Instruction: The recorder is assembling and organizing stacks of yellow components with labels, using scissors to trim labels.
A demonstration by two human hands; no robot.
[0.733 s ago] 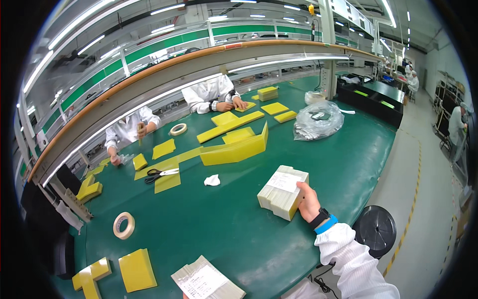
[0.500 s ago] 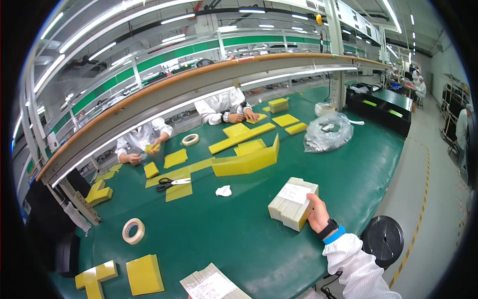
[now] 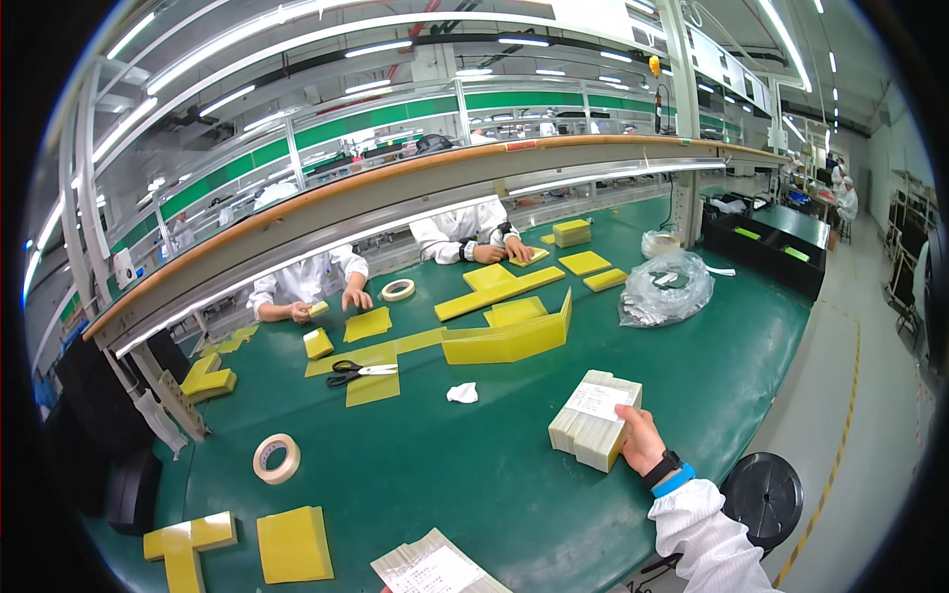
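My right hand is closed on the near right corner of a thick stack of pale strips or sheets. Its thumb lies on top, beside a white printed label. Whether this stack rests on the green table or is slightly raised, I cannot tell. At the lower edge, a similar labelled stack is cut off by the picture's rim. Only a sliver of my left hand shows at that stack's left side, gripping it; the rest is out of view.
A tape roll, yellow sheet stacks, black-handled scissors and crumpled white paper lie on the green table. A clear plastic bag sits far right. Across the table, two people's hands handle yellow pieces.
The view has tilted, so the whole scene sits slightly lower and further right. My right hand keeps its stack. Across the table, the left person's hands have moved apart.
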